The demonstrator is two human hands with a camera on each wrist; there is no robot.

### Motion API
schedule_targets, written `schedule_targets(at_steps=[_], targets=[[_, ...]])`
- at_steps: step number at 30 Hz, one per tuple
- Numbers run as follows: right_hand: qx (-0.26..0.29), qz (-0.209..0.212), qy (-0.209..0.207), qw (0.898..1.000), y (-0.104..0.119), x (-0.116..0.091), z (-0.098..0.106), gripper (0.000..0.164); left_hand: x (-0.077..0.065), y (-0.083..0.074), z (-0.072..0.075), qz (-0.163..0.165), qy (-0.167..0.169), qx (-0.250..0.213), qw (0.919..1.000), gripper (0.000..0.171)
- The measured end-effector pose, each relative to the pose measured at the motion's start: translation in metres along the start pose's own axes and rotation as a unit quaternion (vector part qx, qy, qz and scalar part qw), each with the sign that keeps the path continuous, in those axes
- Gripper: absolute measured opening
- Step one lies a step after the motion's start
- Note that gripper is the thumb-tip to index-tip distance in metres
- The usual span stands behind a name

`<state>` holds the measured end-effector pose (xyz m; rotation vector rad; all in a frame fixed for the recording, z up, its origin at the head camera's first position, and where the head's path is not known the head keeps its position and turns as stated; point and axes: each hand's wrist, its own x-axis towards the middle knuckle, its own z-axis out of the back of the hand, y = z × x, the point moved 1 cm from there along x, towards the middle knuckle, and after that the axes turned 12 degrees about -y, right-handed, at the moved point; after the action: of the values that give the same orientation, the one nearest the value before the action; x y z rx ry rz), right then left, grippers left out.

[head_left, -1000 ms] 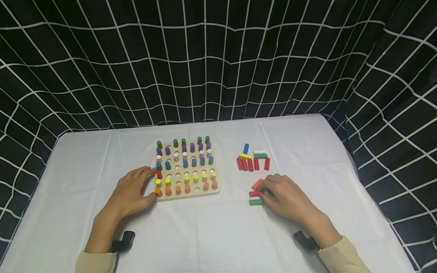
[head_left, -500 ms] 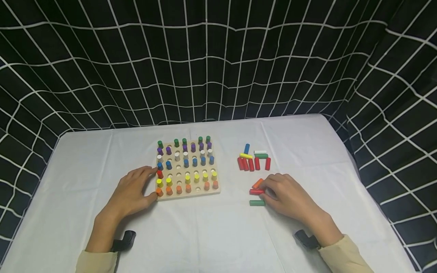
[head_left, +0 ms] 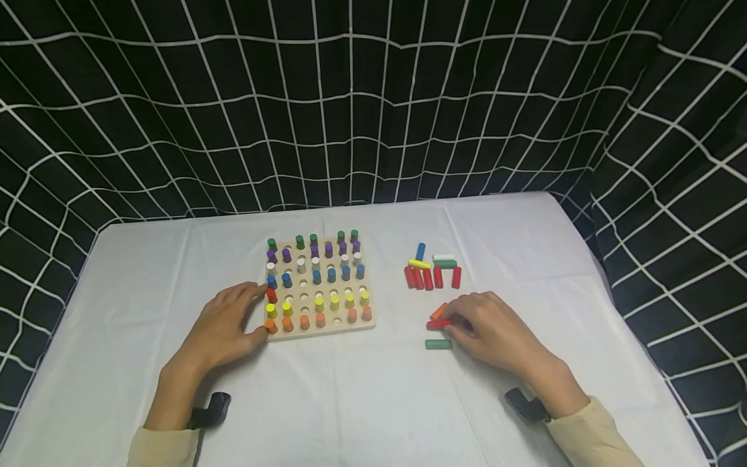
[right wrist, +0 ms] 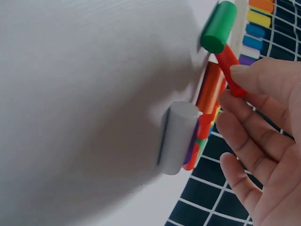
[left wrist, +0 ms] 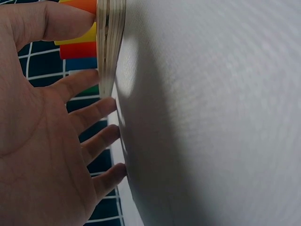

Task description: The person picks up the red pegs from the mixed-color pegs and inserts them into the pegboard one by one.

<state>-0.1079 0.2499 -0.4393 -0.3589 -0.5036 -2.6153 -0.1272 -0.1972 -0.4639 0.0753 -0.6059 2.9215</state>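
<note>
A wooden pegboard [head_left: 295, 289] carries rows of coloured pegs, with several holes bare, mostly in the red row. My left hand [head_left: 224, 331] lies against its left side; in the left wrist view, thumb and index finger touch the board's edge [left wrist: 109, 47] while the other fingers are spread. To the right of the board, my right hand [head_left: 490, 331] pinches a red peg [head_left: 438, 324] between thumb and fingertips. That red peg [right wrist: 227, 66] is tilted in the right wrist view. An orange peg [head_left: 439, 311] lies just beyond it, a green peg [head_left: 438, 344] just nearer.
Farther back lie several red pegs [head_left: 428, 279], plus a blue peg [head_left: 421, 251], a yellow peg [head_left: 419, 264], a white peg [head_left: 443, 257] and another green peg [head_left: 445, 264]. Another white peg [right wrist: 181, 136] shows in the right wrist view. A gridded black curtain [head_left: 362, 117] hangs behind the white-covered table [head_left: 379, 402].
The red peg at my right hand has shifted away from the near green peg, towards the orange one, and now slants. My left hand and the board have kept their place.
</note>
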Motion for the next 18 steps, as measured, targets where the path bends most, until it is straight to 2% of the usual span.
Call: schedule_targets(at_steps=[7, 18], targets=[[0.012, 0.022, -0.013, 1.0, 0.003, 0.009, 0.003, 0.016, 0.003, 0.002, -0.001, -0.001, 0.0, 0.007, 1.0, 0.077], [0.005, 0.052, -0.01, 0.999, 0.018, 0.022, 0.005, 0.014, 0.0, 0.001, 0.0, -0.003, -0.001, 0.002, 1.0, 0.075]])
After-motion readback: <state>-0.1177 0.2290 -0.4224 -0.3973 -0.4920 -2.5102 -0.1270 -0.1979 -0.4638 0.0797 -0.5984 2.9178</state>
